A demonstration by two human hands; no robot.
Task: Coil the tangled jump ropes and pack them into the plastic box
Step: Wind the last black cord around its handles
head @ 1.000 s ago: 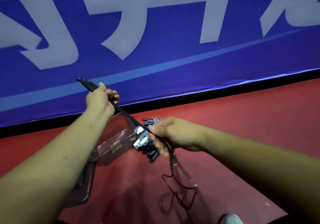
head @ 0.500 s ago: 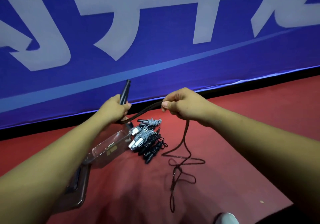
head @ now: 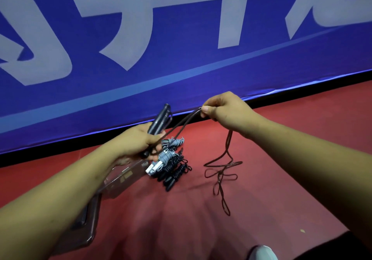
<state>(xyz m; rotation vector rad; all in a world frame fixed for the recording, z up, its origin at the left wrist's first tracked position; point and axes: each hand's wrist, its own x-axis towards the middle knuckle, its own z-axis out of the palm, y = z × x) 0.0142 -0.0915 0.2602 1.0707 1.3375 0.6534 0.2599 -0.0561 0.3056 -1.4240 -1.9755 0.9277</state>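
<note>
A dark jump rope (head: pixel 229 141) is half lifted. Its black handles (head: pixel 159 121) slant upward in the left hand (head: pixel 138 143), and a doubled length of cord runs to the right hand (head: pixel 223 110). The rest hangs into loose tangled loops on the red floor (head: pixel 281 143). Coiled grey and black ropes (head: pixel 171 165) lie bunched just beside the clear plastic box (head: pixel 122 179).

From here, the left forearm hides most of the plastic box (head: pixel 124 177) and of a dark flat piece (head: pixel 88 225) beside it, which I can't identify. The black handles (head: pixel 160 119) are blurred and sink into the left hand (head: pixel 138 143) — I can't count them. The rope (head: pixel 227 155) vanishes inside the right hand (head: pixel 225 108). A pale shoe (head: pixel 261 252) is cut off at the bottom edge.
</note>
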